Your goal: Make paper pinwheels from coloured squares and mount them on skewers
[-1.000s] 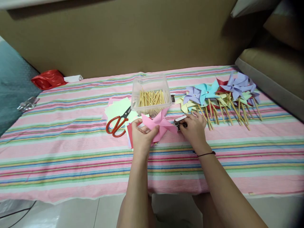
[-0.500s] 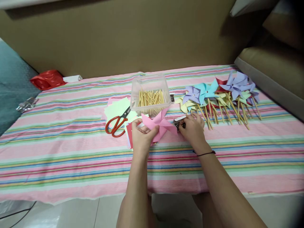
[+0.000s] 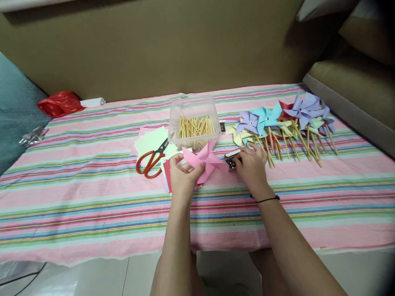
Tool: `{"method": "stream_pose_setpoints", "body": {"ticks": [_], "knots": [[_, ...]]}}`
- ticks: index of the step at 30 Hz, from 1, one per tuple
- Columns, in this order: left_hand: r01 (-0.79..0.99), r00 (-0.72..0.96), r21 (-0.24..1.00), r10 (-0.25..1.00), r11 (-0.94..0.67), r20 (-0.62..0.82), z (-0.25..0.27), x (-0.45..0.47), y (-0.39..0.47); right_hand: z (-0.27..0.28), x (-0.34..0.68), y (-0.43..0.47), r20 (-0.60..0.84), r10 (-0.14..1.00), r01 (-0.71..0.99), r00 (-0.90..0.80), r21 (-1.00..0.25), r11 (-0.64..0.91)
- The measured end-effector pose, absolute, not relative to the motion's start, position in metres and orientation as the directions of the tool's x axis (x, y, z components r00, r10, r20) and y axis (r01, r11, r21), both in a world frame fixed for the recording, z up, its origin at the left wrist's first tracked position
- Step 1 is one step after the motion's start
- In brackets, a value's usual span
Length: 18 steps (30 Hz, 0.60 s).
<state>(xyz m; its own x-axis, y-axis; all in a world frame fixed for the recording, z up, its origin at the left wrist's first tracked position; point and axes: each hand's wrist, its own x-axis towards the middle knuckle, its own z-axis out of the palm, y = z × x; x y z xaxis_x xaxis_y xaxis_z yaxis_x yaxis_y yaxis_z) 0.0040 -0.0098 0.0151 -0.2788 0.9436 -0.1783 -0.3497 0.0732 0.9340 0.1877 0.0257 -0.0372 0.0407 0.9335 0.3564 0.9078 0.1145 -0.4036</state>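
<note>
My left hand pinches a folded pink paper pinwheel, thumb near its centre, above a stack of coloured paper sheets. No stick shows on this pinwheel. To its right lies a small open box of metal pins. The fingers of my right hand are drawn together at the right side of that box; what is between the fingertips is hidden. Red-handled scissors rest on pale green paper to the left.
Behind my hands stands a clear plastic container of wooden sticks. Several finished pinwheels on sticks lie at the right. A red plastic bag sits far left on the striped cloth. A sofa-like back rises behind.
My right fingers have shifted slightly back at the box, so more of the pins show. The pink pinwheel stays in my left hand, almost unmoved. The view has shifted slightly.
</note>
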Motion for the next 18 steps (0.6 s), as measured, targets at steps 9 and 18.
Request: {"method": "stream_pose_setpoints", "body": {"ticks": [9,18], "knots": [[-0.303,-0.262,0.949,0.949,0.089,-0.173,0.013,0.004,-0.01,-0.014,0.2,0.012,0.302,0.895,0.457,0.329,-0.88,0.129],[-0.292,-0.226,0.949,0.956,0.117,-0.187,0.012,0.008,-0.009,-0.001,0.195,-0.005,-0.139,0.976,-0.386,0.169,-0.92,-0.064]]}}
